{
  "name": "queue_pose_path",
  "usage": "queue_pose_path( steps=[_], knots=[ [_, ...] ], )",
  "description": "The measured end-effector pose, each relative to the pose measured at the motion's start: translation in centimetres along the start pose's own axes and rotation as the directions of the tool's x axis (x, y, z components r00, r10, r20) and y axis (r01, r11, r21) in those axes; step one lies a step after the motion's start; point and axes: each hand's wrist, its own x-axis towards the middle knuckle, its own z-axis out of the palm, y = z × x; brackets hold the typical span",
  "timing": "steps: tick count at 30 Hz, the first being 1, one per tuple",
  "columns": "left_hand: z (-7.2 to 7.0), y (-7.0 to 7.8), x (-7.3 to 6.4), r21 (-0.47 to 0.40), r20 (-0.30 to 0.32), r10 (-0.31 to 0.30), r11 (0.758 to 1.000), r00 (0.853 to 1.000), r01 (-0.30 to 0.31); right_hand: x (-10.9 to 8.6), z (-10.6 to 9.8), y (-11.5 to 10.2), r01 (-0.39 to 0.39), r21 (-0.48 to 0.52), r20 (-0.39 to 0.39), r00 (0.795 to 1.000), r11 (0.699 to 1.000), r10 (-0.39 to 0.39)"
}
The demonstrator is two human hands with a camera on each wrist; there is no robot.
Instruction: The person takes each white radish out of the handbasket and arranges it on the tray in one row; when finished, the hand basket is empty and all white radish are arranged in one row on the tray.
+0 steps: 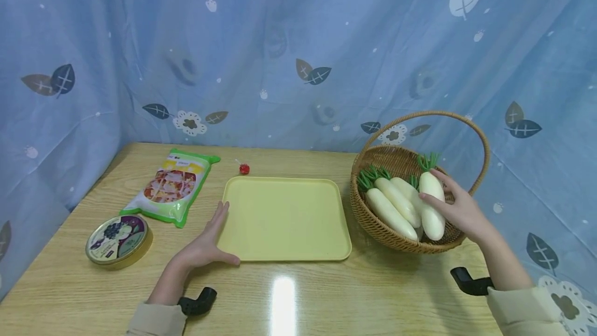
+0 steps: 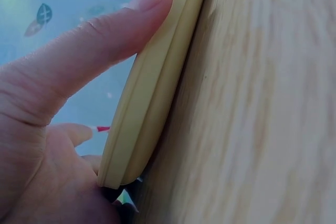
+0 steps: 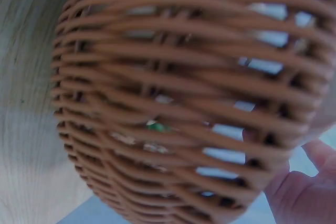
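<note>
A yellow tray (image 1: 285, 219) lies flat on the table. My left hand (image 1: 205, 245) rests against its left side with fingers spread and fairly straight; in the left wrist view the thumb (image 2: 100, 40) touches the tray's rim (image 2: 147, 93). On the right stands a wicker basket (image 1: 382, 229) with an arched handle, holding several white radishes (image 1: 391, 214) with green tops. My right hand (image 1: 459, 210) grips the rightmost white radish (image 1: 431, 191), thumb on one side and fingers on the other. Basket weave (image 3: 184, 87) fills most of the right wrist view, hiding much of that hand.
A green-edged food packet (image 1: 172, 185) lies at the back left, with a round tin (image 1: 116, 240) nearer the front. Behind the tray is a small red cherry-like item (image 1: 244, 169). A blue leaf-print curtain (image 1: 261, 56) hangs along the back and sides.
</note>
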Motion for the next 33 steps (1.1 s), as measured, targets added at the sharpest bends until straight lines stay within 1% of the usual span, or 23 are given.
queue_pose_path(
  steps=[7, 14, 18, 24, 28, 33],
  knots=[
    [0.1, 0.2, 0.0, 0.022, 0.006, -0.005, 1.000, 1.000, 0.005, -0.8, 0.3, -0.9, 0.019, 0.016, 0.018, 1.000, 1.000, -0.019],
    [0.2, 0.0, 0.0, 0.030, 0.008, -0.001, 1.000, 1.000, 0.000, -1.7, 0.9, -3.0, 0.029, 0.032, 0.022, 0.999, 0.999, -0.029],
    [-0.1, 0.1, -0.1, 0.044, 0.006, 0.005, 0.999, 1.000, -0.005, -2.2, 1.5, -4.3, 0.039, 0.088, 0.038, 0.998, 0.995, -0.043],
    [-0.6, 0.3, -0.4, 0.038, 0.005, 0.012, 0.999, 1.000, -0.012, -2.5, 2.5, -5.7, 0.045, 0.184, 0.073, 0.996, 0.982, -0.059],
    [-0.5, 0.3, -0.4, 0.041, 0.005, 0.002, 0.999, 1.000, -0.002, -2.7, 3.1, -6.3, 0.053, 0.208, 0.076, 0.995, 0.977, -0.070],
    [-0.3, 0.3, -0.2, 0.036, 0.006, 0.011, 0.999, 1.000, -0.011, -2.8, 3.8, -7.0, 0.043, 0.214, 0.074, 0.995, 0.976, -0.060]
  ],
)
